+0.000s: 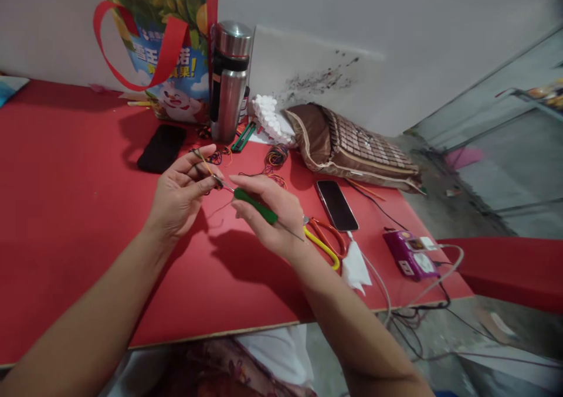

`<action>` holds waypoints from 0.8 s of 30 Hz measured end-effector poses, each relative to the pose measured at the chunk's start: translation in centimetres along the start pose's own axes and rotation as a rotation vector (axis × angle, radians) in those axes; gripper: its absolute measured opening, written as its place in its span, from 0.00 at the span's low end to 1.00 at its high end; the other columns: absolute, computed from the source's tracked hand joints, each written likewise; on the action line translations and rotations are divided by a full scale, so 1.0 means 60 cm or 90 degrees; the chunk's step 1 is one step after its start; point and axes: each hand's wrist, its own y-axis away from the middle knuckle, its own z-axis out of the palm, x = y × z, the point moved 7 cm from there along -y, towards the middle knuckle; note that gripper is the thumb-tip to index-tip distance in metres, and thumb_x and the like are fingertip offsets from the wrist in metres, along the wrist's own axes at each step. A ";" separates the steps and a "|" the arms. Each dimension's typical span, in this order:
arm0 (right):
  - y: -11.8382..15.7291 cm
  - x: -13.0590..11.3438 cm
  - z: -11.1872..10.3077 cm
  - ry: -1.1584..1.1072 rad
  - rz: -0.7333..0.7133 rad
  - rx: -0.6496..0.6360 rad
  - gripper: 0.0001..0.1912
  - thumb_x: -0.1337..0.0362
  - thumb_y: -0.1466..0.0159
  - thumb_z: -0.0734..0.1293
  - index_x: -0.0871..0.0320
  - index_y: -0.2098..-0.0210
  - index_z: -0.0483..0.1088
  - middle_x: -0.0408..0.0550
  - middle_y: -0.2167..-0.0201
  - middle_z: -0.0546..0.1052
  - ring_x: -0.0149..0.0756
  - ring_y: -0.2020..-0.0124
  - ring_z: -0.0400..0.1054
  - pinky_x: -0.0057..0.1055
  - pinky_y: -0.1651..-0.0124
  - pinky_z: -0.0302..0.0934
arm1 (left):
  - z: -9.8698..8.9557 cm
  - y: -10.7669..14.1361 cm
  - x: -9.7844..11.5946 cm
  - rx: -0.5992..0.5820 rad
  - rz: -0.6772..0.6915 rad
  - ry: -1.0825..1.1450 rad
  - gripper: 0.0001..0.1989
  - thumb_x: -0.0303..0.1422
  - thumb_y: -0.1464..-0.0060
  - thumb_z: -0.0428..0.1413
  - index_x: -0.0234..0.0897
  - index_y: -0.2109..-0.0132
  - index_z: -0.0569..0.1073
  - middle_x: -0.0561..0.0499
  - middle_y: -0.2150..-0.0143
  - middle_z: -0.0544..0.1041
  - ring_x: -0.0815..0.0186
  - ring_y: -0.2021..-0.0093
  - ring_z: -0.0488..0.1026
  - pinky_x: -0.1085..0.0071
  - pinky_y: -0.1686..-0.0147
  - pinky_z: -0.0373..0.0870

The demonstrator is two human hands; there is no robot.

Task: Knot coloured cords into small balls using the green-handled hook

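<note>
A smooth red table [79, 209] runs against a grey-white wall [308, 1]. The person's left forearm rises from the lower left of the frame, its hand [176, 197] turned partly palm-up, thumb and finger pinching a small dark piece of threadwork [217, 181] near the centre. The right forearm reaches in from the lower right; its hand [277, 209], fingers curled and nearly closed, grips a thin metal hook with a rounded green handle [255, 205] — its tip at the threadwork. Beyond stand a brushed-steel flask [231, 89] and a glossy printed bag [176, 51], left of a brown cushion [365, 145] covered in small tiles.
</note>
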 end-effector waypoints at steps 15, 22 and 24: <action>0.023 0.010 -0.012 -0.023 -0.088 -0.018 0.09 0.64 0.27 0.75 0.49 0.50 0.87 0.51 0.57 0.91 0.42 0.55 0.86 0.42 0.49 0.81 | 0.020 0.014 -0.009 -0.037 -0.054 -0.006 0.26 0.27 0.61 0.84 0.42 0.53 0.91 0.52 0.69 0.85 0.71 0.69 0.78 0.80 0.66 0.78; 0.023 0.072 0.005 -0.426 0.202 0.094 0.10 0.56 0.28 0.75 0.54 0.62 0.82 0.43 0.70 0.85 0.30 0.77 0.76 0.30 0.71 0.74 | 0.025 0.026 -0.025 -0.044 -0.085 -0.068 0.26 0.26 0.57 0.82 0.41 0.49 0.90 0.52 0.68 0.84 0.69 0.68 0.78 0.75 0.63 0.80; 0.022 0.096 0.026 -0.598 0.313 0.080 0.09 0.58 0.33 0.77 0.56 0.66 0.80 0.42 0.74 0.83 0.28 0.81 0.70 0.25 0.79 0.67 | 0.026 0.027 -0.022 -0.048 -0.066 -0.092 0.26 0.24 0.56 0.80 0.42 0.48 0.90 0.53 0.68 0.83 0.69 0.68 0.78 0.76 0.63 0.79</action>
